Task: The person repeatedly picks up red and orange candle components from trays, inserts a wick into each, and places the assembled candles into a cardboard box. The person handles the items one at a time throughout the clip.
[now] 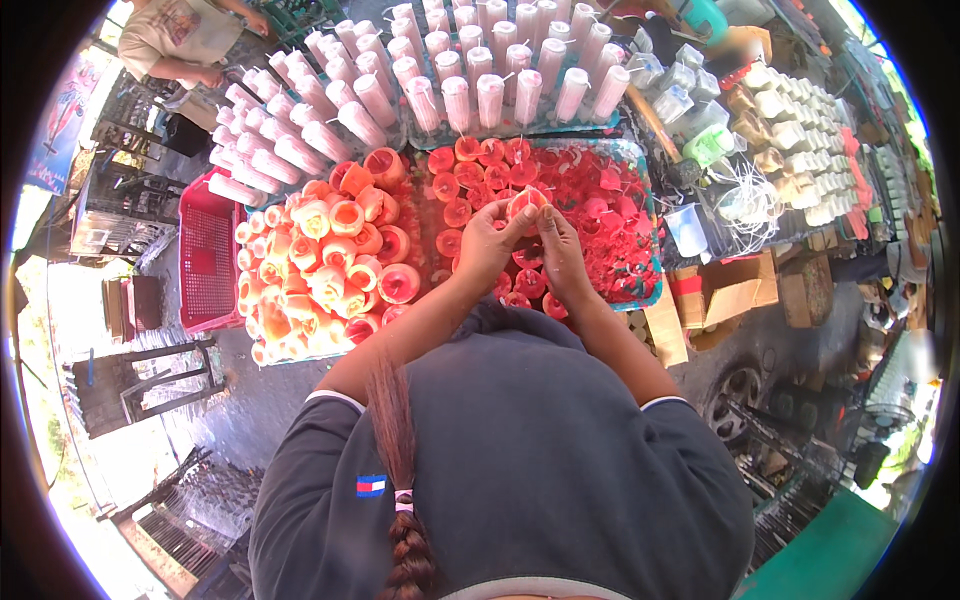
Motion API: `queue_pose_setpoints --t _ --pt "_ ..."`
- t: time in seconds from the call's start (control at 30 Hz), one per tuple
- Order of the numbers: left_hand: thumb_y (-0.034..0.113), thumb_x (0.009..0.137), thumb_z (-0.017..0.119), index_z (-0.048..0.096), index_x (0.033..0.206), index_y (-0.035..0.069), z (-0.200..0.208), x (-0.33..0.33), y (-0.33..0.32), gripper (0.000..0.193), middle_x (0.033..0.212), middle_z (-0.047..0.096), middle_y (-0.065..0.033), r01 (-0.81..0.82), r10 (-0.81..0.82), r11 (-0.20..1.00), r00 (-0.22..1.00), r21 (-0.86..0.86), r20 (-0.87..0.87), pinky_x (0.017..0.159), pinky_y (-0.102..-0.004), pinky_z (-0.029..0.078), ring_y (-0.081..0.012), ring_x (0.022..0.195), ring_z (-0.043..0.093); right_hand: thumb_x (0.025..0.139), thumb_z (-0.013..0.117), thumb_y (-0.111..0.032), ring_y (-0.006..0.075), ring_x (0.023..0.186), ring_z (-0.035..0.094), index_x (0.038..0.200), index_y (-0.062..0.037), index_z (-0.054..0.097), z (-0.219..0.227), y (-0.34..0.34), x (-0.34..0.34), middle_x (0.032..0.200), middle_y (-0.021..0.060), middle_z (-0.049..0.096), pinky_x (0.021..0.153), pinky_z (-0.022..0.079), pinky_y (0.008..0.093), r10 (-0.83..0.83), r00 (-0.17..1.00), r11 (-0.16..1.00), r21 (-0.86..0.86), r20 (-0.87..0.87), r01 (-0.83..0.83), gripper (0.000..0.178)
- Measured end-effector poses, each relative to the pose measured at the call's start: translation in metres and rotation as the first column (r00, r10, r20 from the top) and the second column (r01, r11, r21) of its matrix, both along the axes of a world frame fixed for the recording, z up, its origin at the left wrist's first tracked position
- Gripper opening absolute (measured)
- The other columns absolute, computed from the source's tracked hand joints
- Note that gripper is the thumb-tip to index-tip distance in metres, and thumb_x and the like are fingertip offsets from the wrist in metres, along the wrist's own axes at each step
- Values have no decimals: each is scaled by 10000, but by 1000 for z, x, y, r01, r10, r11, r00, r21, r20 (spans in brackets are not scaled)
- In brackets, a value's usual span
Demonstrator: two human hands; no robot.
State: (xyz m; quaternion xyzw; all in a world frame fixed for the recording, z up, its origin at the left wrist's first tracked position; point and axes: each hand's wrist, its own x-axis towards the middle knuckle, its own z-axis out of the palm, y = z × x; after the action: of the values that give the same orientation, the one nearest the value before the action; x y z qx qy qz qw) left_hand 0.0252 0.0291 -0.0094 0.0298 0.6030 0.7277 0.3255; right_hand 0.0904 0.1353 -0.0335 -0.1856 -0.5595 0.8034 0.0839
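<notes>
Between my two hands is a small, round red-orange wax candle (527,203), held over the red tray. My left hand (488,243) grips its left side, fingers curled around it and thumb near the top. Closed against its right side is my right hand (562,250), thumb also near the rim. The fingers hide the candle's lower part. Below and around my hands, small red candles (457,212) stand in rows, with loose red wax pieces (610,205) heaped to their right. To the left lies a pile of peach-coloured rose-shaped candles (330,245).
Behind the trays stand many pale pink pillar candles (458,104) with wicks. A red plastic crate (207,250) sits at the left. At the right are a bundle of white string (750,200), pale moulded blocks (800,130) and a cardboard box (730,295). Another person (180,40) stands far left.
</notes>
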Motion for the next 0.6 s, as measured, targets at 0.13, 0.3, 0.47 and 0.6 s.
queue_pose_setpoints --t 0.13,0.3,0.47,0.6 --pt "311 790 726 602 1039 -5 13 -1 3 421 858 653 -37 -27 21 998 995 -65 -94 656 -208 481 -73 760 608 984 384 -360 52 702 527 1168 -63 559 5 -7 -7 904 6 597 578 436 201 -113 985 980 -178 -134 89 391" --pt "299 786 732 617 1007 -4 27 5 2 392 855 651 -34 -71 50 991 982 -115 -181 639 -202 480 -64 717 599 986 370 -370 58 687 532 1058 -37 590 -1 0 -15 805 5 590 554 432 206 -99 988 981 -179 -119 77 406" --pt "320 804 710 605 1062 -16 31 1 -1 437 876 646 -44 -69 10 972 968 -226 -250 634 -219 490 -69 741 586 980 386 -378 81 799 572 1176 -35 566 3 11 -23 924 33 628 605 488 217 27 1000 991 -128 -8 -28 434" --pt "332 880 609 558 1203 15 5 1 -5 455 905 587 -62 -127 56 973 939 -190 -340 707 -241 464 -93 810 562 949 457 -393 93 956 555 1285 -69 487 23 2 -23 1138 24 564 703 523 248 136 990 974 -178 -41 -141 468"
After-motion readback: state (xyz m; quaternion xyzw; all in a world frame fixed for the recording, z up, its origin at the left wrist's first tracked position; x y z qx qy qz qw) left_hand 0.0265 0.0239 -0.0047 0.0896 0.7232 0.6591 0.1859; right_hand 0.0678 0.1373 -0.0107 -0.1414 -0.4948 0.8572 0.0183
